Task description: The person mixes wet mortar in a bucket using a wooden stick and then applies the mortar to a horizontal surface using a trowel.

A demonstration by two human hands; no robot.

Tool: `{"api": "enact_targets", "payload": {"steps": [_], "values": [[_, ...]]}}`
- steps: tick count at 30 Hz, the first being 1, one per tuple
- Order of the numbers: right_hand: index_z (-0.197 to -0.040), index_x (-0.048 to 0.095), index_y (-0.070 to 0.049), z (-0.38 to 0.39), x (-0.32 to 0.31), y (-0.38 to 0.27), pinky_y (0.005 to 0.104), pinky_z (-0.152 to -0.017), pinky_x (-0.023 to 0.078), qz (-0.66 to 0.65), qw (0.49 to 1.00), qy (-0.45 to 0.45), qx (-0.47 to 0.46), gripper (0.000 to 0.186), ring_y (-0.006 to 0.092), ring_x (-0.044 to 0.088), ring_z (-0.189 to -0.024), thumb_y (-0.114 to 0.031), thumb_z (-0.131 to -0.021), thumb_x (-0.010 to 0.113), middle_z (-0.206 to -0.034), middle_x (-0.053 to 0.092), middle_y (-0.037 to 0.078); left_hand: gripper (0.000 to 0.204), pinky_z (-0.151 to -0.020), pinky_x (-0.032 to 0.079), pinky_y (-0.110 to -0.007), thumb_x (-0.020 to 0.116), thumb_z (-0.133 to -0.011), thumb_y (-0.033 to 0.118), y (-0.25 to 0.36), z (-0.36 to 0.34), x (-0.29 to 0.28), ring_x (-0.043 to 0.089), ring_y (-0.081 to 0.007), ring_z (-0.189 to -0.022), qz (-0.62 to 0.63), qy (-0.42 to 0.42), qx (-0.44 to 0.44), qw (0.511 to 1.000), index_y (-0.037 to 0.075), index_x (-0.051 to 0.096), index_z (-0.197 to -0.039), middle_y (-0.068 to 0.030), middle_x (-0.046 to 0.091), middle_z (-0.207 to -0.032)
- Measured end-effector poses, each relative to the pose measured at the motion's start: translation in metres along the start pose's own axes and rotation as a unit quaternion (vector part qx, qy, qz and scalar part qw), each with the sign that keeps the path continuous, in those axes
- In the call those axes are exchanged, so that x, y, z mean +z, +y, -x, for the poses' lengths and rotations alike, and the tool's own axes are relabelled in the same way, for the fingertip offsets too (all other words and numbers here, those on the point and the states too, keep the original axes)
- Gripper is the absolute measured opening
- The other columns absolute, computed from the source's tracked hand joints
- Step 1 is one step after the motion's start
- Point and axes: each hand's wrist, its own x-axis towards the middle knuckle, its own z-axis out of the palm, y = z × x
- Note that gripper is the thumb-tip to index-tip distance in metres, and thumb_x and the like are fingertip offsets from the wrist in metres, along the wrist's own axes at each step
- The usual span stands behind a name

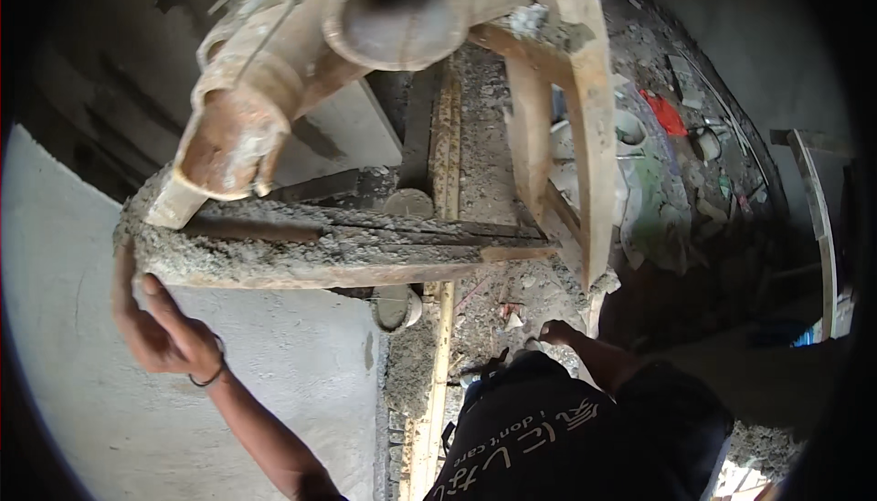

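Plank (384,273), long, grit-crusted, left fingers (166,307) at its end

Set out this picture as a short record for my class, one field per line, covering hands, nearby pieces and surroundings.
Left hand: the left hand, fingers apart, at the left end of a grime-crusted plank; firmness of grip unclear
Right hand: the right hand, near the foot of a wooden post; contact unclear
Top of view: brown tubes with open mouths
Below plank: bucket with grey contents
Right side: red scrap among debris
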Motion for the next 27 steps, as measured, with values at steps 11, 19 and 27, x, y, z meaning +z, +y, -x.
{"api": "enact_targets", "payload": {"steps": [11, 19, 27], "values": [[-0.086, 0.064, -0.009, 0.083, -0.007, 0.115, 0.0417, -0.076, 0.049, -0.208, 0.954, 0.161, 0.146, 0.03, 0.0305, 0.062, -0.087, -0.035, -0.072, 0.064, -0.088, 0.066, 0.014, 0.035, -0.059, 0.048, -0.035, 0.047, -0.091, 0.016, 0.185, 0.068, 0.115, 0.059, -0.0305, -0.072, 0.356, -0.095, 0.175, 0.913, -0.012, 0.049, -0.112, -0.0306, 0.057, -0.097], [-0.086, 0.065, -0.005, 0.168, 0.042, 0.152, 0.0406, -0.073, 0.05, -0.292, 0.883, 0.238, 0.279, 0.031, 0.0298, 0.064, -0.081, -0.033, -0.071, 0.065, -0.084, 0.066, 0.017, 0.071, -0.089, 0.042, -0.033, 0.069, -0.08, 0.01, 0.281, 0.129, 0.234, 0.047, -0.0203, -0.106, 0.436, -0.344, -0.353, 0.753, 0.002, 0.027, -0.137, -0.0139, 0.048, -0.118], [-0.097, 0.065, -0.011, 0.195, 0.051, 0.101, 0.0373, -0.075, 0.05, -0.406, 0.799, 0.289, 0.335, 0.038, 0.0259, 0.064, -0.085, -0.039, -0.072, 0.065, -0.09, 0.066, 0.013, 0.076, -0.094, 0.039, -0.036, 0.077, -0.071, 0.008, 0.327, 0.149, 0.323, 0.048, -0.0233, -0.109, 0.512, -0.214, -0.383, 0.738, -0.01, 0.033, -0.129, -0.021, 0.047, -0.122]]}}
